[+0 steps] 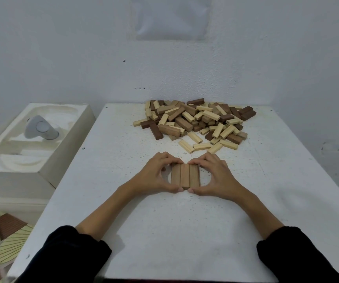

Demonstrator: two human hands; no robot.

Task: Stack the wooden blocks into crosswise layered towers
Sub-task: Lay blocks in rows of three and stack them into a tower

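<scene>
Squarely before us, a row of three brown blocks (pixel 185 176) lies flat on the white table (pixel 164 231), side by side and touching, their lengths pointing away. Our left hand (pixel 154 176) and right hand (pixel 217 177) both clasp this row, fingers curled over its far end, thumbs against its near end, thumb tips almost meeting. Beyond them, the pile of loose blocks (pixel 193 121) sits near the table's far edge. At left stands a foam tray (pixel 42 178) holding a grey device (pixel 40 128)
</scene>
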